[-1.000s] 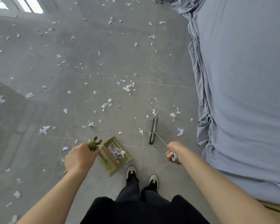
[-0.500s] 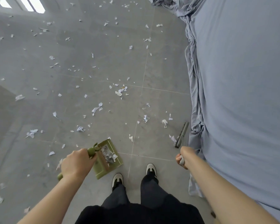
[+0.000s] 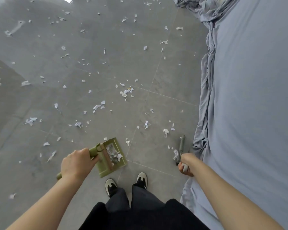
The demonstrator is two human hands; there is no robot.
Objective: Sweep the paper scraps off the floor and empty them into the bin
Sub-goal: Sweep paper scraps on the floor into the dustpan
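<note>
Open floor [image 3: 73, 146] ahead and left, only paper scraps [image 3: 99, 106] scattered on it; draped bedsheet [image 3: 248, 97] walls off the right side.

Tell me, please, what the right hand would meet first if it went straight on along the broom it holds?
Probably the paper scraps just past the broom head, with the sheet close alongside. The right hand points up the floor beside the sheet; depth is unclear.

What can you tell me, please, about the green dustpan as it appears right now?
The dustpan is olive green and looks like plastic, a shallow square tray on a long handle. It sits low over the grey floor, just ahead of the shoes, with white paper scraps piled inside. The left hand grips its handle; whether the tray touches the floor is unclear.
</note>
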